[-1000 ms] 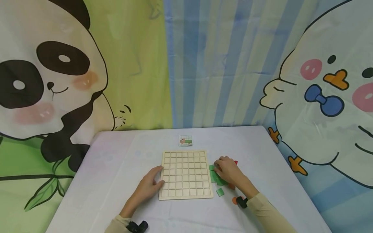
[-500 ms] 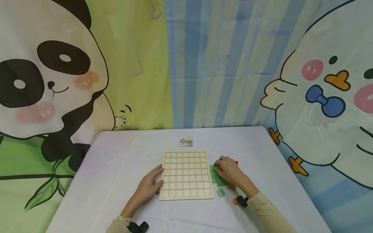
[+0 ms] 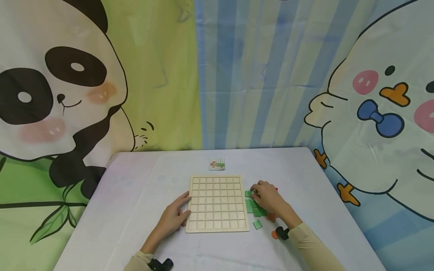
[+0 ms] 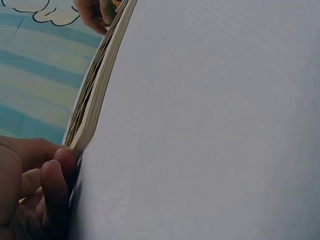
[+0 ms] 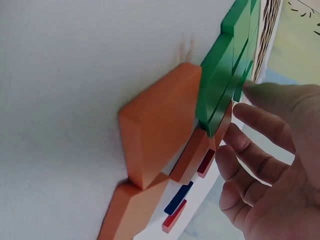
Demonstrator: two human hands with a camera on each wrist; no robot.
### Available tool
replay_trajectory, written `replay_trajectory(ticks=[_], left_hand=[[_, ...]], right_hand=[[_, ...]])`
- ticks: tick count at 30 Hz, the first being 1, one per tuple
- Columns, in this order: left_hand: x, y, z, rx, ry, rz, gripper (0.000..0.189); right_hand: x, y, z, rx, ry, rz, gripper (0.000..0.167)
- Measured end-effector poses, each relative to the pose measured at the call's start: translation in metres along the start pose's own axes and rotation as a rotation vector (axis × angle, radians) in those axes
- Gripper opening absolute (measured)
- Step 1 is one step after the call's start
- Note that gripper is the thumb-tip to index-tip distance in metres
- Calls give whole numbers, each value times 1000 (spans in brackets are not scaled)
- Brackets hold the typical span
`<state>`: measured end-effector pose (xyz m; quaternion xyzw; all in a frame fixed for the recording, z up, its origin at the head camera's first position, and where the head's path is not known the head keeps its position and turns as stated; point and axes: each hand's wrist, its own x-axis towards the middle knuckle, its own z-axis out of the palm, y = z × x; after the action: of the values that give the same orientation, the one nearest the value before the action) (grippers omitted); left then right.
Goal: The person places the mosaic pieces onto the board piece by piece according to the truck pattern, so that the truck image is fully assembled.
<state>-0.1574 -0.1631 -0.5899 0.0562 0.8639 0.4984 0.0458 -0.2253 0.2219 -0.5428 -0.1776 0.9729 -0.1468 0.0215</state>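
A pale wooden grid board (image 3: 218,203) lies on the white table. My left hand (image 3: 172,214) rests against its left edge, forefinger and thumb apart; in the left wrist view a fingertip (image 4: 66,157) touches the board's corner. To the board's right, my right hand (image 3: 268,196) reaches over green square tiles (image 3: 257,212). The right wrist view shows its thumb and forefinger at a small green tile (image 5: 241,87), which they appear to pinch; the thumb partly covers it. Orange pieces (image 5: 157,125) lie below the hand, with a dark blue piece (image 5: 178,198) and red pieces (image 5: 174,216).
A small picture card (image 3: 217,164) lies behind the board. One loose green tile (image 3: 257,224) lies near the board's front right corner, and an orange round piece (image 3: 274,235) lies by the right wrist camera (image 3: 282,233). A patterned curtain (image 3: 251,75) hangs behind the table.
By my right fingertips, a green tile has come slightly apart from the green tiles nearer me. My left hand stays at the board's edge; the whole view shifts slightly.
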Motion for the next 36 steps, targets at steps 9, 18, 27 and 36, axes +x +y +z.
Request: replay_trajectory(ticks=[9,18,27,36], left_hand=[[-1,-1,0,-43,11,-4,61],[0,-4,3,-62,22,-17,59],[1,-7,2,-56,20,23,57],[2,-8,1,-67,10,-24,56]], right_hand=[[0,3,0,-4,-22,-12,26],[1,3,0,6,-47,31,25],[0,4,-1,41,-12,11,25],[-1,6,-1,46,12,4,24]])
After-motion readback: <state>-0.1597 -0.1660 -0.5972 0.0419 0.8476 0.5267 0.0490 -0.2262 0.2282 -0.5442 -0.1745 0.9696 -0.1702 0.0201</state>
